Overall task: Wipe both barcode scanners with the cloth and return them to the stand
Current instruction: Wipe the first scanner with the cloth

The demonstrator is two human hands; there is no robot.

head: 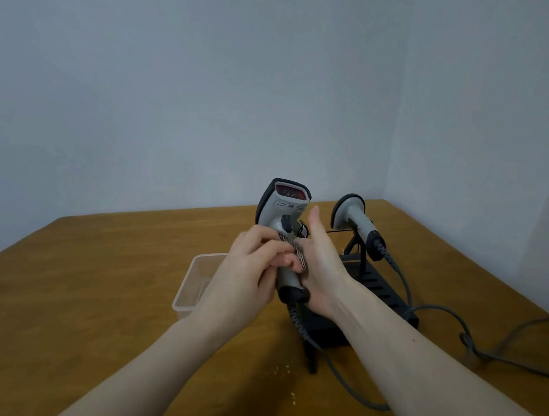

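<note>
A grey and black barcode scanner (284, 207) stands upright between my hands, its red window facing me. My left hand (254, 267) curls its fingers round the scanner's handle and pinches a small checked cloth (299, 254) against it. My right hand (322, 263) sits against the right side of the handle, thumb raised; whether it grips the scanner is hidden. A second grey scanner (353, 217) rests on the black stand (379, 291) to the right, head turned away from me.
A clear plastic tub (191, 288) sits on the wooden table (94, 301) left of my hands. Grey cables (443, 313) run from both scanners across the table's right side. Walls close off the back and right.
</note>
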